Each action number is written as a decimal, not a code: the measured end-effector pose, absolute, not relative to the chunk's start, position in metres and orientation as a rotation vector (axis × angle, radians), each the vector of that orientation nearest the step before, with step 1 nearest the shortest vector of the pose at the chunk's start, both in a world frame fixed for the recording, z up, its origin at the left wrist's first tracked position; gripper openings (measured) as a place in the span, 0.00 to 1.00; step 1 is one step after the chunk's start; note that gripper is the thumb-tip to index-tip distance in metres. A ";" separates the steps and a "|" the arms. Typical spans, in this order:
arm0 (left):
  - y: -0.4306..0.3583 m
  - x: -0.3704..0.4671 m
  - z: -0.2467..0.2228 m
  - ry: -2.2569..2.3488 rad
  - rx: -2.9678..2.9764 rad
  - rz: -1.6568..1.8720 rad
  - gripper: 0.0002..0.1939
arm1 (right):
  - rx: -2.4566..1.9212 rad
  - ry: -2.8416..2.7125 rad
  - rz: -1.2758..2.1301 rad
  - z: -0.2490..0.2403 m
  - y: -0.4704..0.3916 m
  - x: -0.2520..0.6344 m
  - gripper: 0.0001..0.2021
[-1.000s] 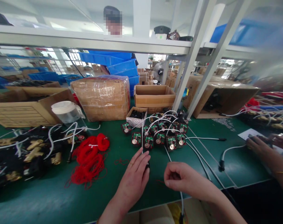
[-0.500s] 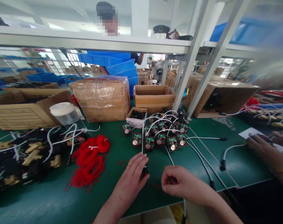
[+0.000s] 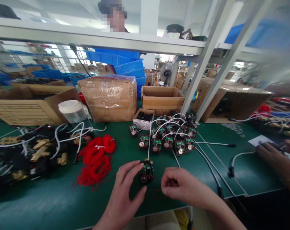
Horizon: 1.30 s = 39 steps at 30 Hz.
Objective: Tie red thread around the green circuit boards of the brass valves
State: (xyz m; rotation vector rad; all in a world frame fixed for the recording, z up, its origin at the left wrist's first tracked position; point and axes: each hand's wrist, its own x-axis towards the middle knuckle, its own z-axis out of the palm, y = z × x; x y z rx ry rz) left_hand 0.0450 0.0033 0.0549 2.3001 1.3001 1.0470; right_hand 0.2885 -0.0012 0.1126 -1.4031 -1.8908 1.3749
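A small black unit with a green circuit board (image 3: 146,172) rests on the green bench, a white cable running up from it. My left hand (image 3: 125,188) is open beside its left edge, fingers and thumb apart. To the right, my right hand (image 3: 180,185) is closed, its fingers curled into a pinch. A thin red wire (image 3: 156,193) lies on the bench and leads up to those fingertips. Their grip is partly hidden. Several similar circuit-board units (image 3: 167,142) stand grouped behind, with white cables looping over them. A tangled bundle of red wires (image 3: 94,166) lies left of my left hand.
Black parts with brass fittings (image 3: 40,150) are heaped at the left. Behind stand a clear tub (image 3: 73,111), a wrapped carton (image 3: 108,99) and a small box of black parts (image 3: 143,119). Metal posts (image 3: 215,64) rise at right. A co-worker's hands (image 3: 270,155) work there.
My left hand has lifted off the circuit-board unit and opened to its left, leaving the unit uncovered. My right hand stays curled. The whole view has shifted slightly.
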 end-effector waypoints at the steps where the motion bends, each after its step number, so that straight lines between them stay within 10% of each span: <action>1: 0.000 0.043 0.058 1.305 2.247 1.082 0.24 | -1.392 -1.894 1.372 0.113 0.000 0.287 0.03; 10: 0.005 0.047 0.078 1.139 2.084 1.033 0.03 | -1.313 -1.919 1.388 0.123 0.019 0.275 0.01; 20: 0.007 0.041 0.070 1.422 1.797 0.998 0.04 | -1.291 -1.971 1.402 0.125 0.034 0.271 0.03; 27: 0.016 0.057 0.035 1.370 1.653 0.851 0.46 | -1.369 -1.990 1.373 0.125 0.021 0.287 0.03; 39: 0.030 0.026 0.029 1.303 1.914 0.712 0.36 | -1.498 -1.871 1.429 0.115 0.010 0.292 0.06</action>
